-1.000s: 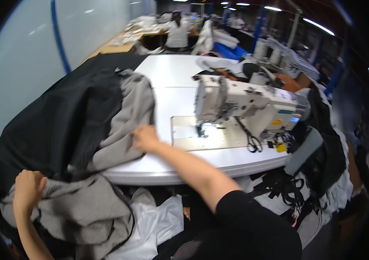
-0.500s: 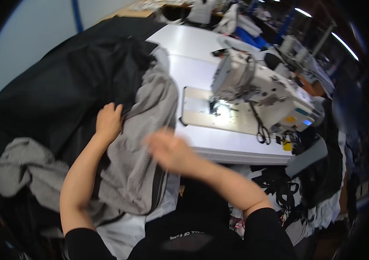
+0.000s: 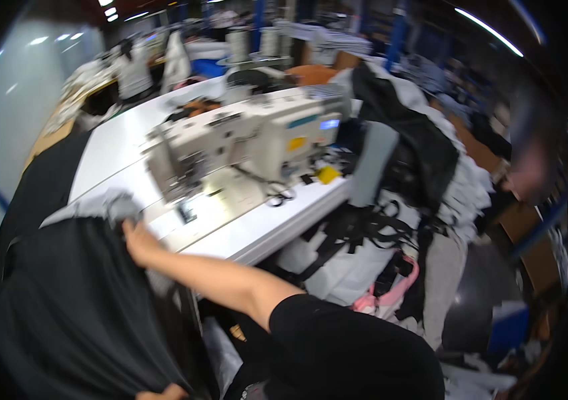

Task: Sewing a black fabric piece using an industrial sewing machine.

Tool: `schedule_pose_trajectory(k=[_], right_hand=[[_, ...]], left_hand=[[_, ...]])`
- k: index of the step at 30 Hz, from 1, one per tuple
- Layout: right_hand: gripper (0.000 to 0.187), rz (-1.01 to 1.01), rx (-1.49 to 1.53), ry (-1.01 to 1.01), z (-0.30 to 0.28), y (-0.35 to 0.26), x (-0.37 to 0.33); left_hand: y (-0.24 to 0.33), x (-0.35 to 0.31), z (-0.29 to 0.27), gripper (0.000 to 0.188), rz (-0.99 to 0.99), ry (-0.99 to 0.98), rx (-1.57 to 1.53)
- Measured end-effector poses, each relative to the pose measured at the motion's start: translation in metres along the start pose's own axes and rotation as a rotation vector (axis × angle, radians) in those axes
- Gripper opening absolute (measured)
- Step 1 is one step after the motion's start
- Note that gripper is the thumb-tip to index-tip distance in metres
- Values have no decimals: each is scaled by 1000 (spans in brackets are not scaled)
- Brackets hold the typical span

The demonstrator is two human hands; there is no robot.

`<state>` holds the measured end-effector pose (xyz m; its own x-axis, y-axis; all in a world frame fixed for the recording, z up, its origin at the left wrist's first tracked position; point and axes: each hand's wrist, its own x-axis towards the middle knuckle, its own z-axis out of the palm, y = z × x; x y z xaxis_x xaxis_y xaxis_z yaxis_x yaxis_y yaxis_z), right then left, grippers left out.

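Note:
A large piece of black cloth [image 3: 84, 300] with grey fleece on its other side hangs over the left part of the sewing table [image 3: 114, 147]. At its upper right corner my right hand [image 3: 142, 245] has its fingers closed on the cloth's edge, close to a bunched grey part [image 3: 120, 205]. My left hand [image 3: 164, 393] shows only in part at the lower edge of the picture, its fingers bent on the same cloth. Just right of my right hand stands a white sewing machine [image 3: 230, 137], its needle area lit.
Black-handled scissors [image 3: 280, 195] lie by the machine. Beyond the table's right end are a grey panel [image 3: 372, 163], heaped white and black cloth [image 3: 457, 187], black straps [image 3: 357, 233] and a pink strip [image 3: 400, 287]. Thread cones [image 3: 269, 41] stand behind the machine.
My view has swung to the right. My right hand has gone from above the grey fleece to the cloth's edge. The black side now covers most of the fleece, and my left hand is lower.

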<state>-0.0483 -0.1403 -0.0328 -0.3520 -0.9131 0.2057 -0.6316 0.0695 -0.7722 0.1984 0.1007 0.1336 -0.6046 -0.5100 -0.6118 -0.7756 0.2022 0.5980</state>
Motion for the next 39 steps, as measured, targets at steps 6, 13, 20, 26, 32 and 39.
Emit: schedule_pose_trajectory(k=[6, 13, 20, 26, 32, 39], right_hand=[[74, -141, 228, -454, -38, 2, -132], [92, -429, -149, -273, -49, 1, -176], [66, -445, -256, -514, -108, -7, -173], [45, -482, -119, 110, -88, -12, -122], [51, -340, 204, 77, -94, -23, -122], [39, -480, 402, 170, -119, -28, -144]], left_hand=[[-32, 52, -9, 19, 266, -614, 383], [25, 181, -131, 24, 763, 758, 878], [-18, 234, -138, 23, 802, 579, 1042], [1, 213, -148, 7, 947, 618, 1072], [78, 157, -131, 8, 765, 619, 1271], [86, 128, -122, 5, 897, 734, 1028]])
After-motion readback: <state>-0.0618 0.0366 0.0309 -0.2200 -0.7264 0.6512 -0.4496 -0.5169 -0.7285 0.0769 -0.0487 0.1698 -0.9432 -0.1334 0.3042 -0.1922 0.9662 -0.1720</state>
